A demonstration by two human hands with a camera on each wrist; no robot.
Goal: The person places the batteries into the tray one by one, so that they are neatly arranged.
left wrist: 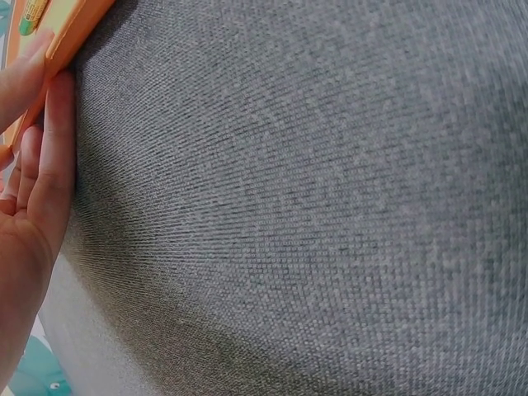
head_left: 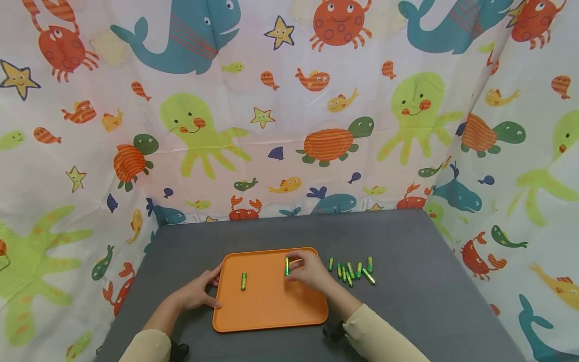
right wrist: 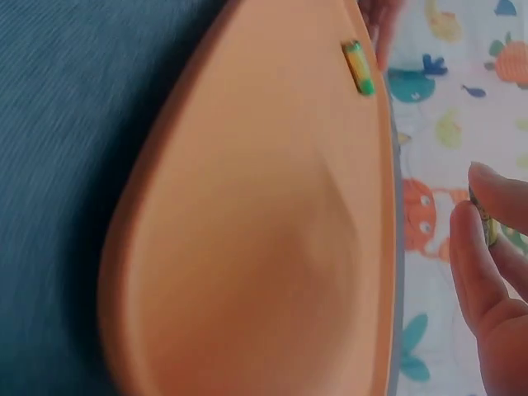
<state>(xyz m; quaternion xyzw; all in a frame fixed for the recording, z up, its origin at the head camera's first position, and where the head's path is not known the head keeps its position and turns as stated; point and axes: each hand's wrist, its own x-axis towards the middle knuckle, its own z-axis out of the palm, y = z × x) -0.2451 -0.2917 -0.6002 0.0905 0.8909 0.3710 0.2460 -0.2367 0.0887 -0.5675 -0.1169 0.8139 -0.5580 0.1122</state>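
An orange tray lies on the grey table. At its left edge my left hand holds the rim, the thumb over it in the left wrist view and the other fingers along the outer side. A green and yellow battery rests on the tray's left half, also visible in the right wrist view. Over the right half, my right hand pinches a second such battery between thumb and fingertips. That battery is mostly covered by the fingers in the right wrist view.
Several more green and yellow batteries lie loosely grouped on the table, right of the tray. Behind the table and at both sides hangs a white curtain printed with sea animals.
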